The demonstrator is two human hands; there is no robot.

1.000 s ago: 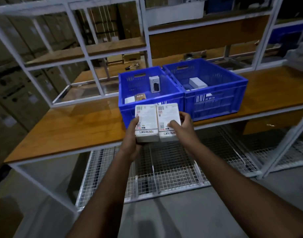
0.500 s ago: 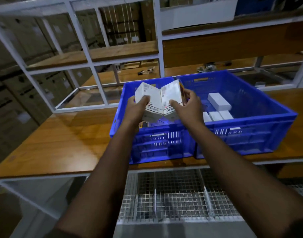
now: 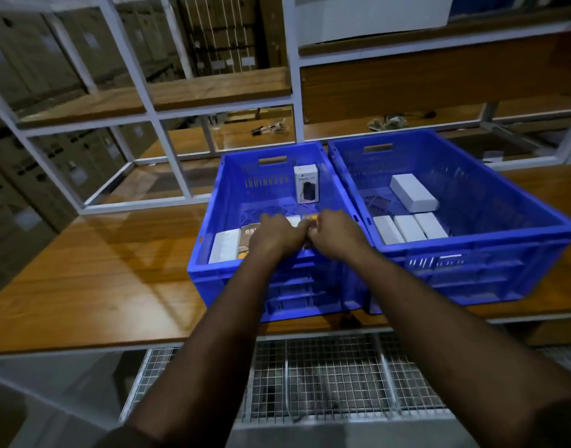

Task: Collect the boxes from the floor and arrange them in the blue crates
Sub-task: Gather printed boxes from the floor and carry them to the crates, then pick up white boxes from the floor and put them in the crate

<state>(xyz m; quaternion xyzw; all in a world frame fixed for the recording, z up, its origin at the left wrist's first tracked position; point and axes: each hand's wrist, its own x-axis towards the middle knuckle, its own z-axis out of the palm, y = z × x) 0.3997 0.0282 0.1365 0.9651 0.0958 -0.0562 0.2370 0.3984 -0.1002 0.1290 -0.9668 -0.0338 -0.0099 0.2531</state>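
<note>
Two blue crates stand side by side on a wooden shelf. Both my hands reach down into the front of the left crate [image 3: 213, 202]. My left hand [image 3: 274, 236] and my right hand [image 3: 337, 234] meet over two white boxes [image 3: 295, 220], mostly hidden beneath them; my fingers curl around those boxes. Beside my left hand lie a brown box [image 3: 249, 236] and a white box [image 3: 225, 246]. A white box with a dark picture [image 3: 306, 183] stands upright at the back. The right crate [image 3: 516, 195] holds several white boxes [image 3: 412, 193].
The wooden shelf [image 3: 99, 270] carries both crates inside a white metal rack [image 3: 167, 140]. A wire mesh shelf [image 3: 326, 383] lies below. Stacked cartons [image 3: 35, 76] fill the left background. Small clutter [image 3: 271, 128] sits on the bench behind.
I have lowered both boxes from above the left crate's rim down into its front part. The view has moved closer to the crates.
</note>
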